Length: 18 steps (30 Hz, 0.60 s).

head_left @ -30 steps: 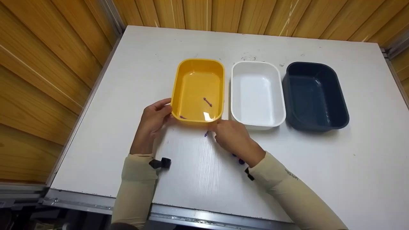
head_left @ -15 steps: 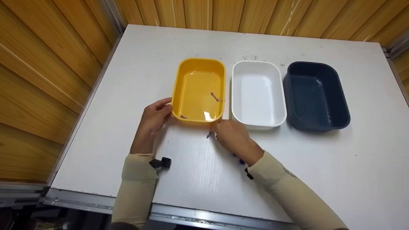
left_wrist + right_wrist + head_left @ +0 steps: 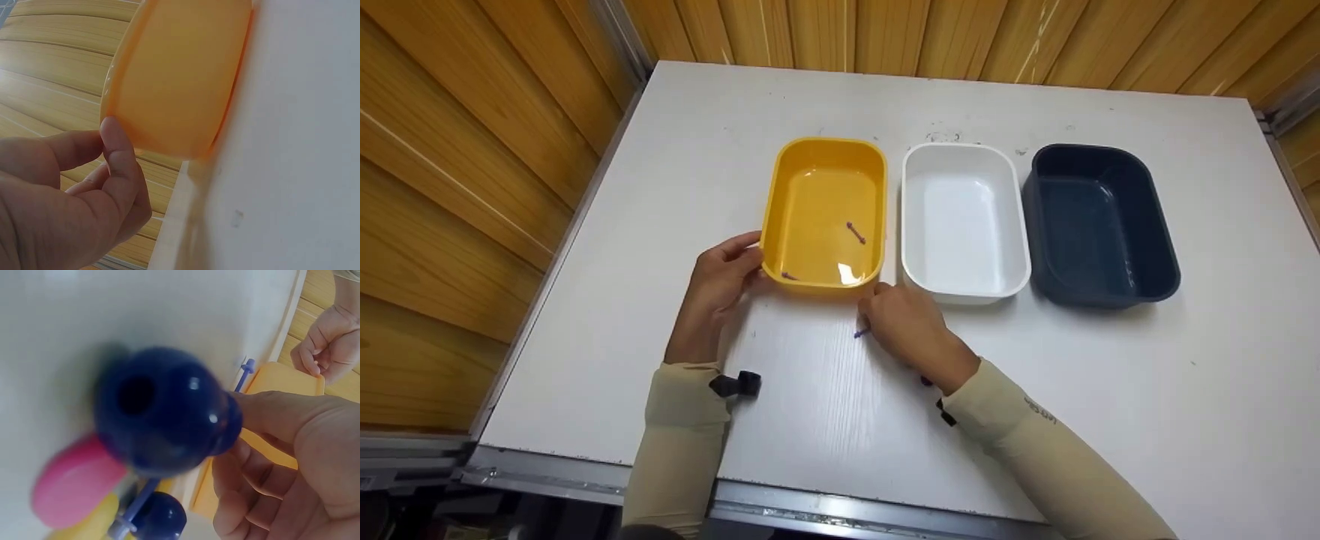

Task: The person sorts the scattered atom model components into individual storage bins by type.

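Observation:
In the head view my left hand (image 3: 721,279) pinches the near left corner of a yellow box (image 3: 825,172). The left wrist view shows thumb and fingers on the rim of the yellow box (image 3: 180,73). Two small purple sticks with knobbed ends, one (image 3: 856,233) mid-floor and one (image 3: 789,276) at the near wall, lie inside. My right hand (image 3: 906,326) is just outside the near right corner, fingers curled on another purple stick (image 3: 861,333). Close by in the right wrist view are a dark blue ball (image 3: 163,410) with a hole, a pink oval piece (image 3: 76,484) and a yellow piece (image 3: 84,520).
A white box (image 3: 960,217) and a dark blue box (image 3: 1099,225) stand in a row right of the yellow one. Another blue ball (image 3: 160,516) and a purple stick (image 3: 135,509) show low in the right wrist view. Wood-panelled walls (image 3: 885,37) border the white table (image 3: 802,420).
My right hand has drawn slightly toward me from the yellow box, and its stick has tilted. The stick on the box floor rolled right, then partly back. My left hand stays put.

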{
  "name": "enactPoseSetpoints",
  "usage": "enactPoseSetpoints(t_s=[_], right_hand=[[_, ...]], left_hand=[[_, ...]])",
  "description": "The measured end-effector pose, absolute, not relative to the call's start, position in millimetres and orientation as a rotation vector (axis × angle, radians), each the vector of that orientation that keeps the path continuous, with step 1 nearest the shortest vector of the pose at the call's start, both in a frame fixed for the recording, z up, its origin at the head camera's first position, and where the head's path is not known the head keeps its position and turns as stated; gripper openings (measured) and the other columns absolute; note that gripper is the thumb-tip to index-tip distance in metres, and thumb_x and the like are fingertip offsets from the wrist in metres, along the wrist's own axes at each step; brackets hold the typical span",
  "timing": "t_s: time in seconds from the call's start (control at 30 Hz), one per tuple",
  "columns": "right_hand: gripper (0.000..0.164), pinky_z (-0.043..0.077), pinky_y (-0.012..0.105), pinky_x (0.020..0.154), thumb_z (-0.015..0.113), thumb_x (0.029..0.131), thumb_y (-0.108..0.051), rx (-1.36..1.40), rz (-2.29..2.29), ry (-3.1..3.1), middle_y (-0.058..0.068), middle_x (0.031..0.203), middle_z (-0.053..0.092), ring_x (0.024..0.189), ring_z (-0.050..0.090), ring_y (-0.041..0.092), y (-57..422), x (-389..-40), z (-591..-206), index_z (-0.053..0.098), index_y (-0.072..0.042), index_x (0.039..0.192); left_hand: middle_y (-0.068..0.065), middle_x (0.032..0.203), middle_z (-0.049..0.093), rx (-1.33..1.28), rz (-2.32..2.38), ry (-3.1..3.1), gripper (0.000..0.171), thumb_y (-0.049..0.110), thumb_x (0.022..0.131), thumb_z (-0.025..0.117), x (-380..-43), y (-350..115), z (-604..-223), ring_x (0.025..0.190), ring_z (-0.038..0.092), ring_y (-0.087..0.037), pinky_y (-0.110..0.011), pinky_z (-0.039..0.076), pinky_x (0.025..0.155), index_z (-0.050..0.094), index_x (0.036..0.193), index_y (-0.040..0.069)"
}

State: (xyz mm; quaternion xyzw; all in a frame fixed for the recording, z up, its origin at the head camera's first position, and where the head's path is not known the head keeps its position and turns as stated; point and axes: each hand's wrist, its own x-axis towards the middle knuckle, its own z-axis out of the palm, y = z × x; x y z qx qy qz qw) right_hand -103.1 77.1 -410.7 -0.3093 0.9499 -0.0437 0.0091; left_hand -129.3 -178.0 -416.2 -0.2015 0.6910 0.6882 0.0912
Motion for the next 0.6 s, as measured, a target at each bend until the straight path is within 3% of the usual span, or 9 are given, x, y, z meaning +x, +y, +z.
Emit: enactPoseSetpoints(t_s=[0.4,0.6], right_hand=[[0.014,0.047,0.031,0.053,0.060,0.087,-0.011,-0.863,-0.271,2.883,0.000,0.087,0.069,0.073,0.061,0.015,79.5,-101.4,-395.3,0.071,-0.018,0.079],[0.014,0.050,0.036,0.054,0.062,0.084,-0.012,-0.854,-0.299,2.928,-0.002,0.089,0.070,0.076,0.063,0.016,81.0,-101.9,-388.3,0.072,-0.020,0.078]], left_hand=[[-0.009,0.118,0.061,-0.598,2.045,2.049,0.038,0.017,0.092,0.061,-128.6,-179.6,-417.4,0.086,0.062,-0.014,-0.021,0.055,0.076,0.060,0.130,0.015],[-0.008,0.119,0.061,-0.604,2.035,2.053,0.038,0.018,0.091,0.062,-129.4,-178.8,-416.8,0.086,0.062,-0.014,-0.023,0.056,0.078,0.060,0.129,0.016]])
